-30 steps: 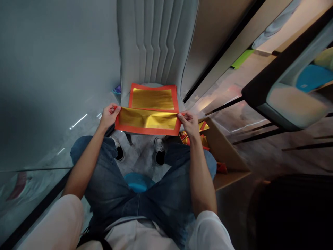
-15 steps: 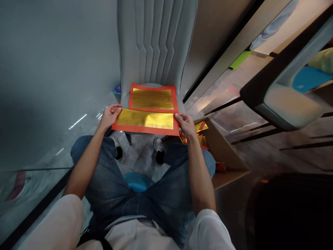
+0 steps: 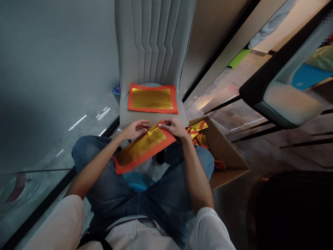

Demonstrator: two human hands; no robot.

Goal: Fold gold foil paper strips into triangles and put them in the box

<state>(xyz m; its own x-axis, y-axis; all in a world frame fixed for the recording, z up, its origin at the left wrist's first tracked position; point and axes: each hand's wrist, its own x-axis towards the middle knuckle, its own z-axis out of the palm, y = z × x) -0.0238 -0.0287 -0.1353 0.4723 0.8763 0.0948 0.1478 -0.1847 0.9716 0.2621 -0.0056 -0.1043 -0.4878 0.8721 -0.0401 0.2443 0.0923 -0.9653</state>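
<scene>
The red-bordered gold sheet (image 3: 142, 147) hangs aslant over the person's lap, in front of the grey chair (image 3: 156, 38); take it as the centre of a clock, with the chair's back at twelve. The right hand (image 3: 173, 126), at about two, pinches its far right corner between thumb and fingers. The left hand (image 3: 135, 130), at about eleven, lies along the far edge with fingers loosely bent; whether it grips the paper I cannot tell. Also at twelve, on the chair seat, lies a stack of similar sheets (image 3: 152, 98), just beyond the hands and apart from them.

At three stands a cardboard box (image 3: 229, 152) with folded red-and-gold pieces (image 3: 200, 135) inside; the right forearm and right knee come between it and the sheet, covering its near side. A second chair (image 3: 281, 118) (its dark frame partly out of view) stands between two and three, and a bright green object (image 3: 239, 58) shows at two. At four, a large dark shape (image 3: 291, 211) blocks the view of the floor. A blue object (image 3: 139, 182) shows at six between the thighs, partly covered by the jeans (image 3: 104, 194). A smooth grey panel (image 3: 52, 69) rises at ten.
</scene>
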